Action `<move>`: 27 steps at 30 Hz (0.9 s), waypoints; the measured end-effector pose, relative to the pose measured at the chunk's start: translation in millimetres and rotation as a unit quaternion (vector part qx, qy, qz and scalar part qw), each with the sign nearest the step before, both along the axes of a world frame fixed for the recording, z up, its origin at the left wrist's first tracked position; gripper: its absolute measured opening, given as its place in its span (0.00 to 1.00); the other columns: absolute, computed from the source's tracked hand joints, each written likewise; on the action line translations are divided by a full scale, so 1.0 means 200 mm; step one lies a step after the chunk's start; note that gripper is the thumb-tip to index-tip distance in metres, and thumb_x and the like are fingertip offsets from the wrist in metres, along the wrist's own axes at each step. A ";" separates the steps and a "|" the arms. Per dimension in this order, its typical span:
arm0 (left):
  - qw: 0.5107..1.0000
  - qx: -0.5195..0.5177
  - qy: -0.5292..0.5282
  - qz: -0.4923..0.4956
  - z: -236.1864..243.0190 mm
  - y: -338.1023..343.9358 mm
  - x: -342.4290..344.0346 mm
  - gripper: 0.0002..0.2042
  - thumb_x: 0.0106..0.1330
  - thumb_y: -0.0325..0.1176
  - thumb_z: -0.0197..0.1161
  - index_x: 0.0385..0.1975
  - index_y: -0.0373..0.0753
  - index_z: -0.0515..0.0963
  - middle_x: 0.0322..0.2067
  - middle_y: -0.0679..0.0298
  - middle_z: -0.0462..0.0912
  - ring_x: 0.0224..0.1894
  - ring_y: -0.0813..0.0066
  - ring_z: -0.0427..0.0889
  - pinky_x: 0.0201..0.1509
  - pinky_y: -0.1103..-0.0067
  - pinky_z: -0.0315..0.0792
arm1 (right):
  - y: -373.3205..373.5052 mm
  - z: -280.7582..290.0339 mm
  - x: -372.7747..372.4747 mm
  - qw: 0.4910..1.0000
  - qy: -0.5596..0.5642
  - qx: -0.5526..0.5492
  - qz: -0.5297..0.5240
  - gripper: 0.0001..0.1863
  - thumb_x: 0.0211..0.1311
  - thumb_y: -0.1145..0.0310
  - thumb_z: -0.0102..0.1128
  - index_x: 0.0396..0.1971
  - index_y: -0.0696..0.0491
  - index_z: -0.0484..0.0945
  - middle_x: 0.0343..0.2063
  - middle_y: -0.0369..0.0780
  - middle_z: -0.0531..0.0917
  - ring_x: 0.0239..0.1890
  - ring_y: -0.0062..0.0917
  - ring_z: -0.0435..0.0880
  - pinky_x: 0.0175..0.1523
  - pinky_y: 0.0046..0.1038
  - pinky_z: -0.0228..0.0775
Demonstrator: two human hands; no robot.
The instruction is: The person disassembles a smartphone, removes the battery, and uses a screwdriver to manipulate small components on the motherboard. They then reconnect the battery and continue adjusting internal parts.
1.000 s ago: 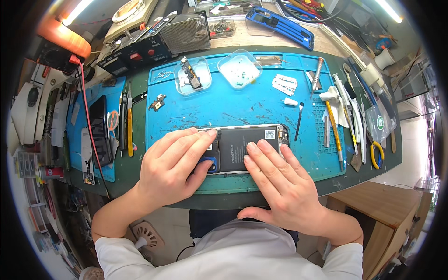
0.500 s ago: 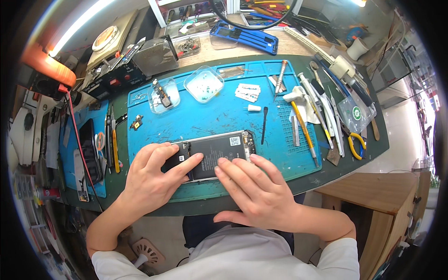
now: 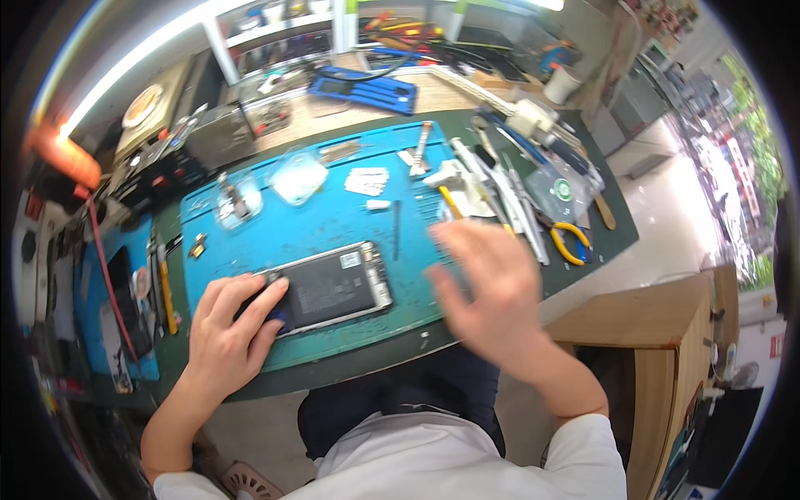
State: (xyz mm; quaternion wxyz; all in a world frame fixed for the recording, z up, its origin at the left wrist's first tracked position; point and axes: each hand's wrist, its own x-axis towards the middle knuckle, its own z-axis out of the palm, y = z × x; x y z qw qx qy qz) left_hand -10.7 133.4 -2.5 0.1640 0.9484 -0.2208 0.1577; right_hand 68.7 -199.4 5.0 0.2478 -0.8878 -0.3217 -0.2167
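An opened smartphone [image 3: 321, 289] lies on the blue repair mat, its black battery and the small metal parts at its right end showing. My left hand [image 3: 229, 329] grips the phone's left end, with fingertips on top and the thumb at the near edge, hiding that end. My right hand [image 3: 492, 287] is lifted over the mat's right side, smeared by motion. Its thumb and fingers are apart, and nothing shows between them. Just beyond it lie a yellow-handled tool [image 3: 450, 202] and a crumpled white cloth [image 3: 472, 198]. A thin black stick [image 3: 397, 229] rests between phone and hand.
Clear plastic trays [image 3: 297, 177] with small parts stand at the mat's far side, near white blades [image 3: 367, 181] and a screwdriver [image 3: 422, 146]. Yellow-handled pliers [image 3: 571, 244] and several tweezers lie right. Another phone [image 3: 121, 279] is at left. A blue holder [image 3: 367, 92] sits behind.
My right hand has left the phone and moved right, up towards the tools. My left hand stays on the phone's left end. The whole view has swung to the right.
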 end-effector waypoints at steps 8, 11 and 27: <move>0.999 -0.016 -0.032 -0.014 -0.02 0.03 0.00 0.20 0.60 0.26 0.74 0.54 0.32 0.85 0.50 0.55 0.86 0.53 0.52 0.85 0.57 0.65 0.81 | -0.14 -0.07 0.06 0.994 0.003 -0.048 -0.096 0.18 0.62 0.81 0.67 0.53 0.57 0.86 0.42 0.43 0.86 0.44 0.39 0.84 0.50 0.37 0.77; 0.999 0.005 -0.036 -0.015 -0.01 0.02 0.00 0.19 0.60 0.26 0.73 0.53 0.32 0.85 0.50 0.55 0.86 0.53 0.53 0.86 0.56 0.65 0.81 | -0.17 -0.05 0.08 0.992 -0.007 -0.055 -0.112 0.16 0.62 0.81 0.66 0.50 0.57 0.86 0.40 0.43 0.86 0.43 0.40 0.85 0.49 0.38 0.77; 0.999 -0.015 -0.038 -0.015 0.04 -0.02 0.02 0.16 0.56 0.23 0.73 0.46 0.31 0.85 0.46 0.55 0.86 0.46 0.55 0.85 0.49 0.65 0.81 | -0.43 0.11 0.21 0.980 0.064 0.013 -0.190 0.09 0.70 0.70 0.66 0.46 0.51 0.88 0.38 0.42 0.89 0.37 0.36 0.89 0.42 0.35 0.78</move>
